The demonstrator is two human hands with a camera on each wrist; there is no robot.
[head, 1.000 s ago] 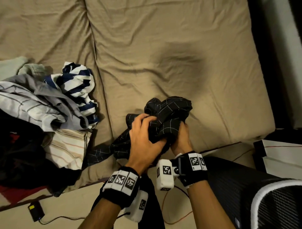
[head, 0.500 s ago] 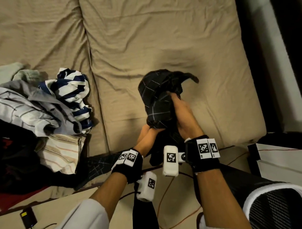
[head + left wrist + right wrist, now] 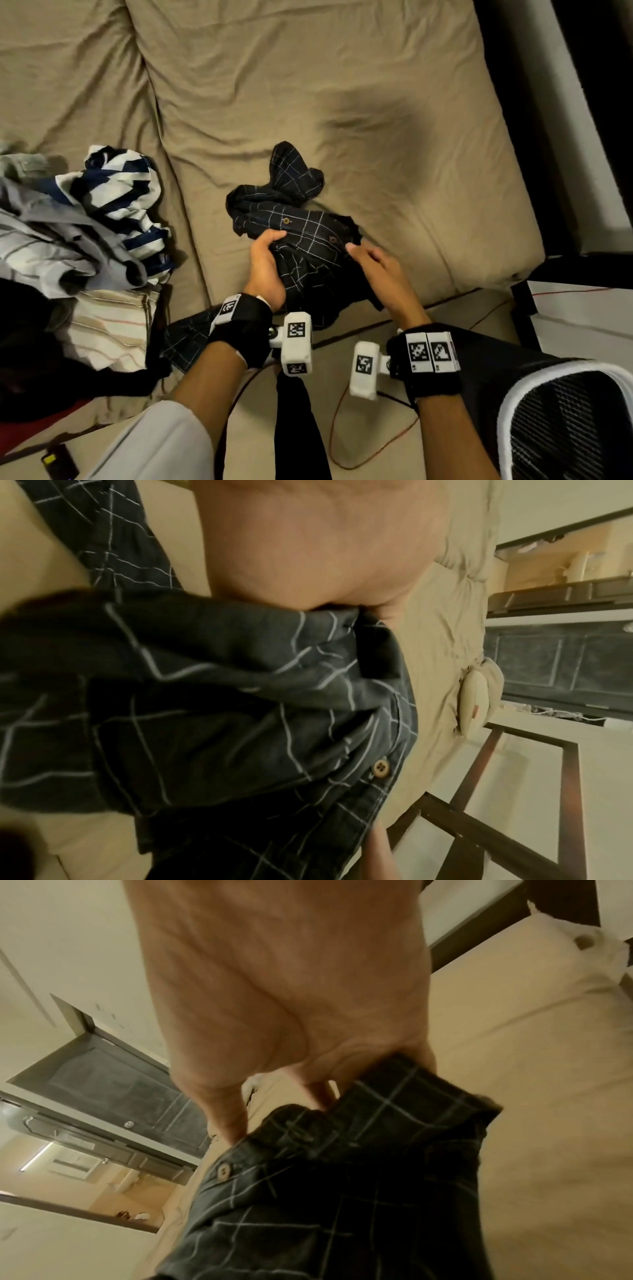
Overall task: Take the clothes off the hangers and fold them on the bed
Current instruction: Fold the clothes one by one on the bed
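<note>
A dark checked shirt with brown buttons lies bunched on the tan bed, close to the front edge, and part of it hangs over that edge. My left hand grips its left side with the thumb on top. The left wrist view shows the fabric tucked under that palm. My right hand is at the shirt's right edge. In the right wrist view its thumb and a finger pinch the shirt near the button strip. No hanger shows.
A heap of other clothes covers the bed's left side, with a navy and white striped one on top. A white-rimmed grille stands low at the right, beside a white surface. A red cable runs over the floor.
Half a second ago both hands held the bunched shirt raised over the bed. It now lies lower and flatter on the sheet, and the hands have moved apart to its two sides.
</note>
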